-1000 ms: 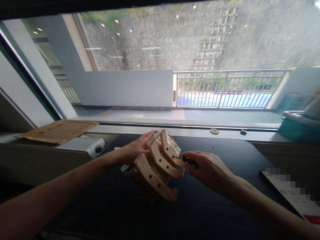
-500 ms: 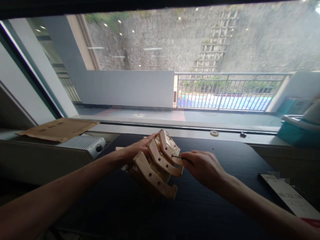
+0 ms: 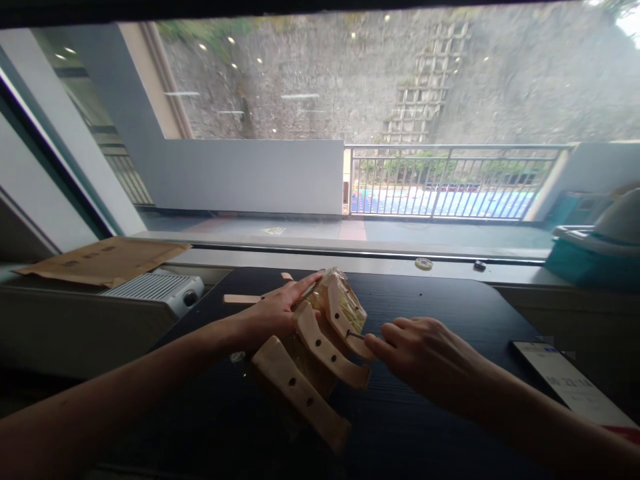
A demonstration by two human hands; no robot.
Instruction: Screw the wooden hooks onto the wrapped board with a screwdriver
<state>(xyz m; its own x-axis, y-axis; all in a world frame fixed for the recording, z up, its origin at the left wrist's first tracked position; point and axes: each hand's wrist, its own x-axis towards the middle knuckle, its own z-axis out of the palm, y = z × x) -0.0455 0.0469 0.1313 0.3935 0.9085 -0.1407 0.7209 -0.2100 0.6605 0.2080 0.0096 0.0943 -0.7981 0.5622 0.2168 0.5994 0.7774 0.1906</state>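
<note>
On the dark table stands a wooden assembly with three curved pale wooden pieces, the near one (image 3: 297, 390), the middle one (image 3: 323, 347) and the far one (image 3: 337, 313). Dark holes run along each. Clear wrap (image 3: 354, 303) covers a yellowish part between them. My left hand (image 3: 275, 310) steadies the assembly from the left, fingers stretched along it and thumb side out of sight. A thin metal tool (image 3: 356, 335), perhaps a hex key, is closed in my right hand (image 3: 417, 343); its tip meets a hole in the far piece. A wooden strip (image 3: 243, 299) juts out at left.
A phone (image 3: 565, 380) lies on the right of the dark table (image 3: 440, 303). Along the window sill are a tape roll (image 3: 423, 264), a small dark object (image 3: 479, 265) and a teal bin (image 3: 587, 260). Flat cardboard (image 3: 107, 259) rests near a white heater (image 3: 160, 291) at left.
The wooden assembly has tilted and its near end has swung lower, toward me. My right hand has shifted slightly right and down with the tool still at the far piece. The view has moved slightly.
</note>
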